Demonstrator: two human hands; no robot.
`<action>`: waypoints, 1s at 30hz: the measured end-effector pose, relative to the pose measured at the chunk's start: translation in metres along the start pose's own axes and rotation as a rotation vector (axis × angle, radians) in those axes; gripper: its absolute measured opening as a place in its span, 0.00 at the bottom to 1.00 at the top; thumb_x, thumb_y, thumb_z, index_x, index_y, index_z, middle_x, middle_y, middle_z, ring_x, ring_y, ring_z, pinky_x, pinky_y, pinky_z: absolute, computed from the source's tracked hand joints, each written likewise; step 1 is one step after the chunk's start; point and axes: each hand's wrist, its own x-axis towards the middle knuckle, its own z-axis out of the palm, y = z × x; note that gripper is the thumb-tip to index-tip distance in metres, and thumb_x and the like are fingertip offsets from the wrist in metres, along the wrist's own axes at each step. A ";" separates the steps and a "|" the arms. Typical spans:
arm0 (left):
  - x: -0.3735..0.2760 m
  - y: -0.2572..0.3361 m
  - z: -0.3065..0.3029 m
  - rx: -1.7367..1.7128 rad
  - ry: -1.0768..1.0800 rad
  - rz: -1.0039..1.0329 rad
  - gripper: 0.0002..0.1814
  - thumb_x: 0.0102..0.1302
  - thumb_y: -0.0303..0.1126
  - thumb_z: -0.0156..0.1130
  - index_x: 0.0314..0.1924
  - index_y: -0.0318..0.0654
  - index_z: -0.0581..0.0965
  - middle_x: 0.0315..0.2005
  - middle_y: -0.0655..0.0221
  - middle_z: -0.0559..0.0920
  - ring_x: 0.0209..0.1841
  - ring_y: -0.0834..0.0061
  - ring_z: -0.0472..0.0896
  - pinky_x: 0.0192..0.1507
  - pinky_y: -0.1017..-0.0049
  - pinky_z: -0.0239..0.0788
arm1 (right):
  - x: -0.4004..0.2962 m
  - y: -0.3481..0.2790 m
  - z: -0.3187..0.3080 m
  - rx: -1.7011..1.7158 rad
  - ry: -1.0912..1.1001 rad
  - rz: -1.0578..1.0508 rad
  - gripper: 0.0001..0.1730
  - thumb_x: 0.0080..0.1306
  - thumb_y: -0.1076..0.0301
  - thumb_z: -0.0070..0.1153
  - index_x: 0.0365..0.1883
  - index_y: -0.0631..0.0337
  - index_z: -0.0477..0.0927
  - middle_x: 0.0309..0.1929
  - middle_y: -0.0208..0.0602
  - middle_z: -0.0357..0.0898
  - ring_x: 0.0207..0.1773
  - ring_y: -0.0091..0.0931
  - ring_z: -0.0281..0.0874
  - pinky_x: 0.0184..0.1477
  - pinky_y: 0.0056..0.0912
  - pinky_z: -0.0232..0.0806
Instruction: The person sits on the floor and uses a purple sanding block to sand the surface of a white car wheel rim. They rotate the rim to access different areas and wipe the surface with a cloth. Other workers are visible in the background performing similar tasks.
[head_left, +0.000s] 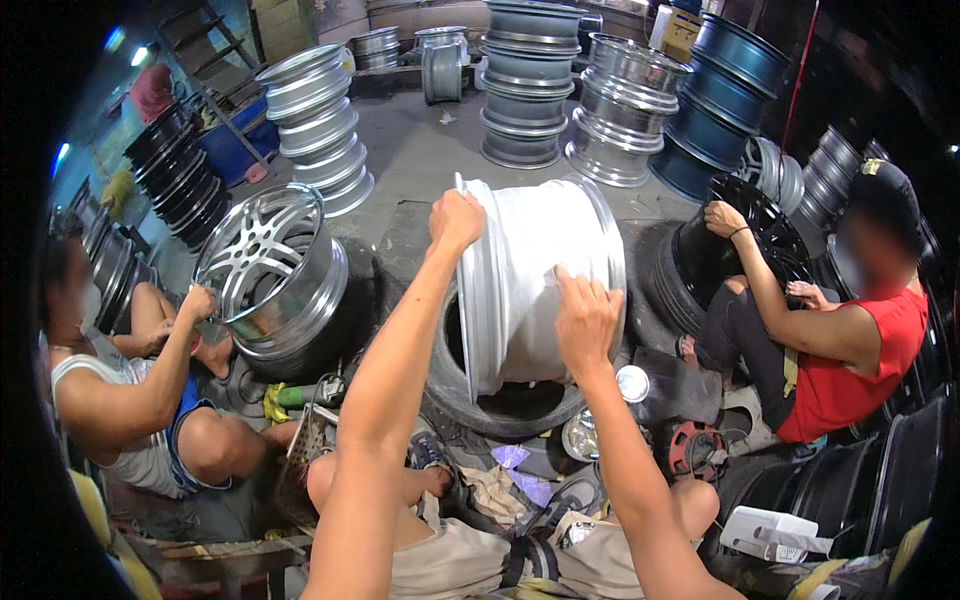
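Observation:
A silver-white wheel rim (525, 255) stands on its edge, barrel towards me, on a rubber tyre (480, 412) that lies flat on the floor. My left hand (459, 219) is closed over the top of the rim's left flange. Against the barrel's lower right part lies my right hand (586, 311), its index finger extended and the other fingers bent; whether it holds anything small cannot be told. Purple abrasive sheets (525, 484) and crumpled brown paper (491, 495) lie below the tyre, beside an open round tin (581, 436).
A co-worker at left handles a chrome spoked rim (259, 251); another in a red top (862, 360) works at a black rim (750, 217). Stacked rims (529, 82) stand behind. A green angle grinder (304, 395), a red cord reel (694, 450) and a white plastic container (772, 529) lie nearby.

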 end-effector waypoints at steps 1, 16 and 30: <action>0.002 -0.003 0.001 0.006 -0.003 0.009 0.24 0.74 0.43 0.52 0.49 0.25 0.83 0.49 0.38 0.85 0.55 0.40 0.82 0.61 0.50 0.72 | 0.007 -0.002 0.001 0.007 0.015 0.007 0.23 0.64 0.75 0.58 0.59 0.55 0.82 0.36 0.32 0.77 0.45 0.32 0.76 0.48 0.42 0.58; 0.001 -0.006 0.005 0.020 -0.005 0.006 0.24 0.75 0.43 0.52 0.51 0.26 0.82 0.51 0.38 0.84 0.57 0.40 0.81 0.61 0.50 0.72 | -0.006 0.009 -0.011 0.022 0.033 -0.016 0.18 0.67 0.73 0.57 0.56 0.57 0.84 0.32 0.31 0.77 0.38 0.30 0.74 0.45 0.40 0.57; -0.001 -0.010 0.003 0.018 0.016 0.018 0.24 0.75 0.42 0.52 0.49 0.25 0.83 0.50 0.38 0.84 0.56 0.40 0.82 0.60 0.50 0.73 | -0.025 -0.007 -0.007 0.017 0.025 0.019 0.21 0.66 0.74 0.58 0.58 0.55 0.83 0.32 0.30 0.74 0.40 0.30 0.73 0.45 0.39 0.56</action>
